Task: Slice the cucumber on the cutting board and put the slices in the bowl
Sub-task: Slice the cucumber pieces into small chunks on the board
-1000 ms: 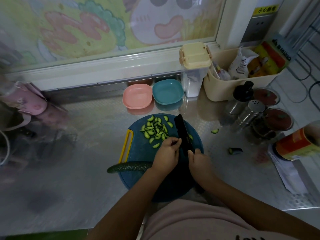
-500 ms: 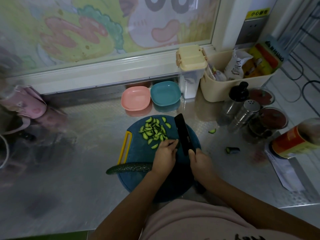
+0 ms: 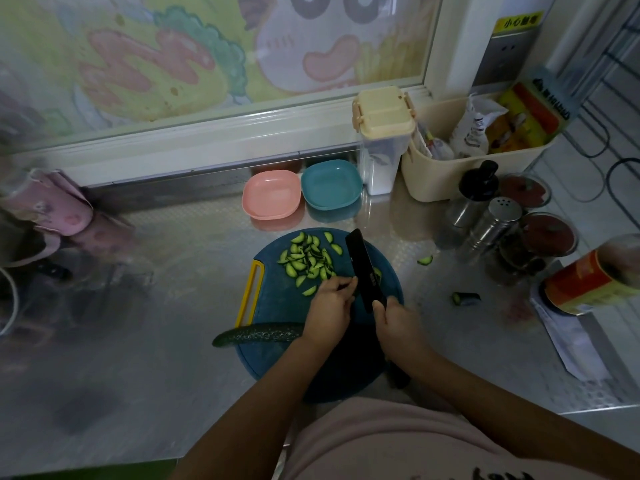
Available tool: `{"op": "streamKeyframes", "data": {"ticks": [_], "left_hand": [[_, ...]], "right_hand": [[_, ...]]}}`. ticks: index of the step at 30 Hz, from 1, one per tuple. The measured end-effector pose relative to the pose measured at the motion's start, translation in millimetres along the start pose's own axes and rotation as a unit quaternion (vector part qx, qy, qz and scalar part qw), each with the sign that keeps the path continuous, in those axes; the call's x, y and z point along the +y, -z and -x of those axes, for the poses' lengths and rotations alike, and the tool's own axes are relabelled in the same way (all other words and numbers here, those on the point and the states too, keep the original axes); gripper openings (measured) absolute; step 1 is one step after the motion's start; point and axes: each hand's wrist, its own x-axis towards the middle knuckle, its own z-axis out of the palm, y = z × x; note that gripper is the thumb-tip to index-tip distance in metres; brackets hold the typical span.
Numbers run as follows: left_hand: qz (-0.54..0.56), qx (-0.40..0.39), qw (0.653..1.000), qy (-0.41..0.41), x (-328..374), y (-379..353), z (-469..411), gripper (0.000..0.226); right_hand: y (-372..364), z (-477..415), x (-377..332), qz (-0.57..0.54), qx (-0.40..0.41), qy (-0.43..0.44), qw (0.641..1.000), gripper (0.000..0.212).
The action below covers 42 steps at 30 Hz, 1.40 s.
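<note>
Now: right hand grips knife; left hand curled against blade, contents hidden. Cut slices piled upper part of cutting board, whole cucumber at its lower-left edge. Tuck fingertips, cut straight down.

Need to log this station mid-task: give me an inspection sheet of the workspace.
Surface: steel counter, two stray bits right of the board.
Job's things: slices piled on the board; whole cucumber across its left edge; pink bowl and blue bowl behind, empty.
Clutter: shakers, jars, can, bin at right.
Hands: right hand grips the knife; left hand curled beside the blade, its hold hidden.
Cables: dark loops far right, cannot tell if cables.
Surroundings: window with cartoon film behind.
</note>
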Motion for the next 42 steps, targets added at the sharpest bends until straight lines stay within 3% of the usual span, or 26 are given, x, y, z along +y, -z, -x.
{"op": "streamKeyframes", "data": {"ticks": [18, 27, 34, 42], "left_hand": [[0.007, -0.002, 1.000, 0.017, 3.9, 1.2, 2.4, 0.042], [0.045, 0.014, 0.996, 0.076, 8.2, 2.3, 2.0, 0.040], [0.038, 0.009, 0.997, 0.062, 6.9, 1.5, -2.5, 0.037], [0.035, 0.002, 0.998, 0.045, 5.1, 1.5, -3.5, 0.039]], "right_hand": [[-10.8, -3.2, -5.7, 0.057, 0.021, -0.026, 0.998, 0.032], [-2.7, -1.0, 2.8, -0.004, 0.016, -0.033, 0.999, 0.034], [5.7, -3.1, 2.1, -0.029, 0.019, -0.023, 0.999, 0.033], [9.4, 2.2, -5.6, 0.032, 0.013, 0.009, 0.999, 0.033]]}}
